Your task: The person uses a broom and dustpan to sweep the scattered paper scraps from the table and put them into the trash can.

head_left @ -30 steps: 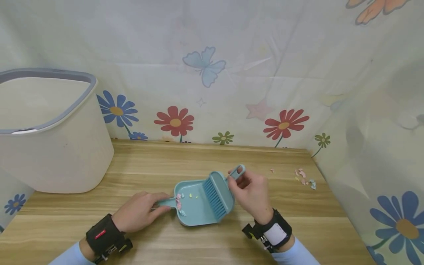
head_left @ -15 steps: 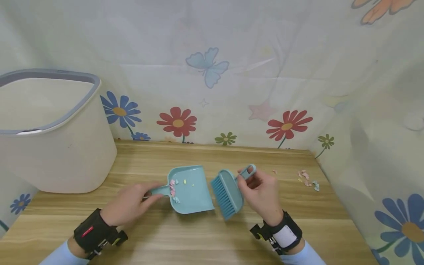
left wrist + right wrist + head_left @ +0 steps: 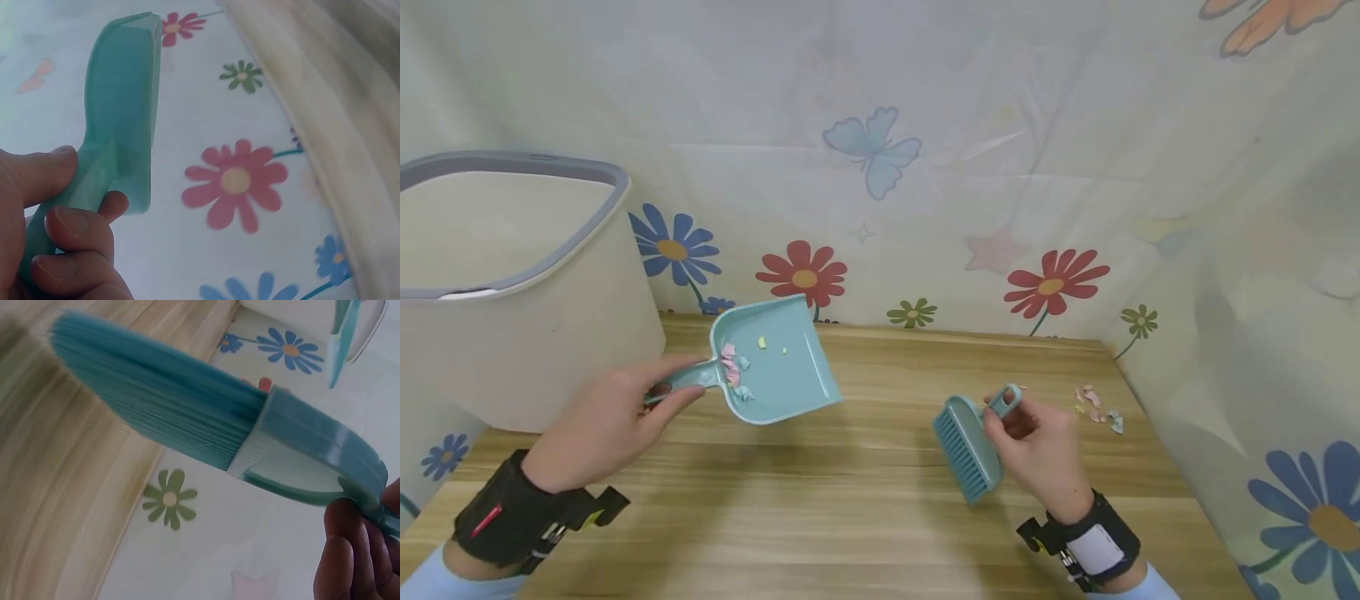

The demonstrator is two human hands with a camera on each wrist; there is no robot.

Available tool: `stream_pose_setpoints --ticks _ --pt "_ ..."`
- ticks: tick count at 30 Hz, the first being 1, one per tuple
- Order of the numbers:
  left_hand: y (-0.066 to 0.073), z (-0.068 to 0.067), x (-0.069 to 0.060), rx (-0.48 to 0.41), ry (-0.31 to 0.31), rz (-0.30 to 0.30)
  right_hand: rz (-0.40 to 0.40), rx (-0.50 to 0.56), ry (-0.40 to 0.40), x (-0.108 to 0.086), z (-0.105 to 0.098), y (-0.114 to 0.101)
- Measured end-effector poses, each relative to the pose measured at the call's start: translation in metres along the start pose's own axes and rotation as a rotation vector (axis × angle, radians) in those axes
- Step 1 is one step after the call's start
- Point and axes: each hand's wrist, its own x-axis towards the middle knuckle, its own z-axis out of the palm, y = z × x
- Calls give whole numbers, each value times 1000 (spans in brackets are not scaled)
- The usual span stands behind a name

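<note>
A light blue dustpan hangs above the table, its handle gripped by my left hand. Pink, blue and yellow scraps lie in the pan, mostly by the handle end. In the left wrist view the dustpan shows from its side, and fingers and thumb curl round the handle. My right hand pinches the handle of a matching blue hand brush, bristles pointing left and down. The right wrist view shows the brush close up, off the table.
A tall white bin with a grey rim stands at the left. More pink, yellow and blue scraps lie on the wooden table near its right edge. A flowered curtain hangs behind the table and along the right side.
The brush has come out of the dustpan and moved right. The dustpan has risen off the table and moved left toward the bin, with the scraps in it.
</note>
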Motion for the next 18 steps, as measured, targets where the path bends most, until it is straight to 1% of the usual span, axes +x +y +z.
stream_pose_setpoints --ticks 3,5,7,10,11,13,15,16,18 --pt "2 -19 1 74 88 38 -7 -34 -5 -2 -9 8" --pt "2 -30 1 122 144 49 -14 -66 -3 -2 -15 14" --pt "2 -41 2 156 183 49 -24 -103 2 -3 -20 20" --pt "1 -58 3 179 234 46 -44 -158 9 -5 -26 26" --pt "0 -64 4 186 249 53 -50 -170 9 -6 -27 28" --pt "-2 -74 5 184 273 48 -48 -199 1 -8 -29 31" --pt "-6 -83 6 202 297 33 -39 -222 -8 -10 -30 33" --pt "-8 -86 7 207 315 20 -31 -230 -11 -11 -30 34" --pt "-15 -92 7 177 351 -28 -16 -241 -14 -13 -30 36"
